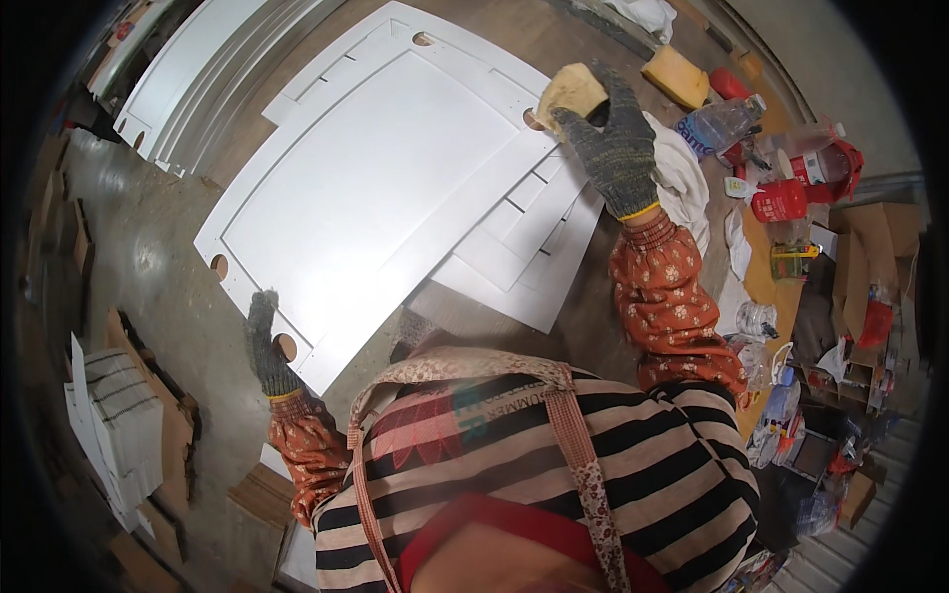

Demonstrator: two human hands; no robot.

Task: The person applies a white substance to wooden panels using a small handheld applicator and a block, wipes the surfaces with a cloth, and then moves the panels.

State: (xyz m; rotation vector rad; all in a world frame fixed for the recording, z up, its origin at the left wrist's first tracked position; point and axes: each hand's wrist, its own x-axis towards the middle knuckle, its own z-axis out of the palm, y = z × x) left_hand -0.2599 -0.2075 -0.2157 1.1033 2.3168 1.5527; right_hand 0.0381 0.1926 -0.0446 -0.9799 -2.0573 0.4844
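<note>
A large white panel [366, 168] with a grooved border and round holes near its corners lies on top of other white panels [534, 232] with short dark slots. My left hand [267, 346], in a dark grey knitted glove, rests along the panel's near left edge beside a round hole; the fingers point away from me and look stretched out. My right hand [615, 148], gloved the same way, holds a pale yellow sponge [573, 91] by the panel's far right corner, next to another hole. The sponge partly overlaps that corner.
On the right, a second yellow sponge [676, 77], a white cloth [680, 178], a clear plastic bottle [720, 127] and a red container [781, 201] crowd the bench. Curved white panels [213, 79] stand far left. Bundled white pieces [117, 415] and cardboard [262, 494] lie lower left.
</note>
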